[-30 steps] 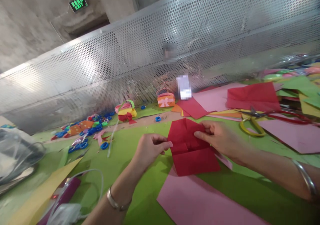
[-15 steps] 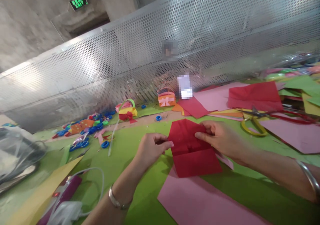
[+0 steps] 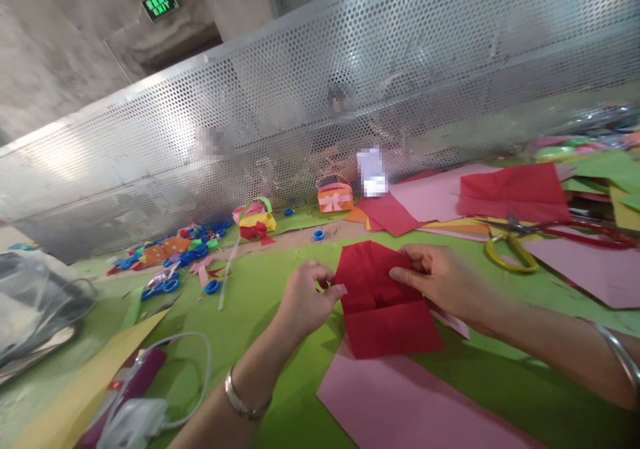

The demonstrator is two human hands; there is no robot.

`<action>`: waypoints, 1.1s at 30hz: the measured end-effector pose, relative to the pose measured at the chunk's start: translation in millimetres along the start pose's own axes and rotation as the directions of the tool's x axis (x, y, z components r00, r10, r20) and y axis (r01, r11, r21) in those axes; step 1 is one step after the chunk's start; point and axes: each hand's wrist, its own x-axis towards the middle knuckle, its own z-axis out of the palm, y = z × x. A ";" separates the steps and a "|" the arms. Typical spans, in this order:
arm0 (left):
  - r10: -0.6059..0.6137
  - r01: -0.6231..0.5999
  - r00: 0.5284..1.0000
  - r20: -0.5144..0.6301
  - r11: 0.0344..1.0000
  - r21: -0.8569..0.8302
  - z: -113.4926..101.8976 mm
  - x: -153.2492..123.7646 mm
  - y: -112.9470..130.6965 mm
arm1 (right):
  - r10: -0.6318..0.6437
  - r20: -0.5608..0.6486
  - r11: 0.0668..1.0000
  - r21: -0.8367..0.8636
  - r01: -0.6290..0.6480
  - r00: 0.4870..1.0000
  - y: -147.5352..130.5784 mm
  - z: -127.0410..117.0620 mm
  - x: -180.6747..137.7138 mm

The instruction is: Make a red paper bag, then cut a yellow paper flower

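Observation:
A folded sheet of red paper (image 3: 380, 282) stands tilted above the green tabletop, with a crease across its lower part. My right hand (image 3: 445, 282) pinches its right edge, thumb in front and fingers behind. At its left edge my left hand (image 3: 313, 296) is closed, and a small end of pink paper strip (image 3: 343, 290) shows at the thumb tip. Another pink strip end (image 3: 454, 322) sticks out below my right hand; the red sheet hides whatever lies between. Under the red paper lies a larger pink sheet (image 3: 400, 396).
Yellow-handled scissors (image 3: 510, 252) and red-handled scissors (image 3: 590, 234) lie at right among coloured sheets. Small paper baskets, one yellow (image 3: 257, 224) and one orange (image 3: 335, 199), stand by the perforated metal panel (image 3: 280, 116). A purple power strip (image 3: 130, 389) with a white cable sits front left.
The view has shifted slightly. The red paper's lower flap has tipped a little, and the left hand has moved slightly with it. Both hands keep their hold.

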 end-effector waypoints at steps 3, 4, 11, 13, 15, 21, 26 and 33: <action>-0.003 0.003 1.000 0.000 1.000 0.001 -2.1 0.2 0.1 | 0.029 0.012 0.999 0.046 -0.029 1.000 -2.8 -0.6 -0.1; -0.001 0.001 1.000 0.015 1.000 -0.006 -2.9 0.0 0.6 | 0.041 0.022 0.997 0.067 -0.042 0.999 -3.7 -0.9 -0.2; 0.026 -0.009 0.987 0.160 0.995 -0.104 -3.9 -3.3 5.3 | 0.084 0.109 0.982 0.159 -0.101 0.991 -4.5 -1.3 -1.1; 0.010 0.014 0.988 0.154 0.988 -0.152 -3.2 -2.6 3.6 | 0.089 0.119 0.986 0.128 -0.104 0.989 -5.8 -2.7 -0.7; -0.005 0.030 0.991 0.132 0.982 -0.186 -3.4 -1.3 1.0 | 0.100 0.071 0.993 0.057 -0.104 0.992 -8.2 -5.3 -0.1; -0.034 0.057 0.993 0.109 0.976 -0.208 -6.5 1.5 -4.5 | 0.202 0.162 0.979 -0.052 -0.196 0.966 -11.0 -9.8 0.2; -0.029 0.051 0.995 0.096 0.972 -0.230 -3.3 -0.1 -4.3 | 0.126 0.061 0.988 -0.099 -0.119 0.990 0.3 -5.0 0.8; 0.039 0.013 0.988 0.151 0.944 -0.330 -5.4 -0.8 1.9 | 0.095 0.018 0.995 0.025 -0.095 0.995 3.3 -6.5 2.8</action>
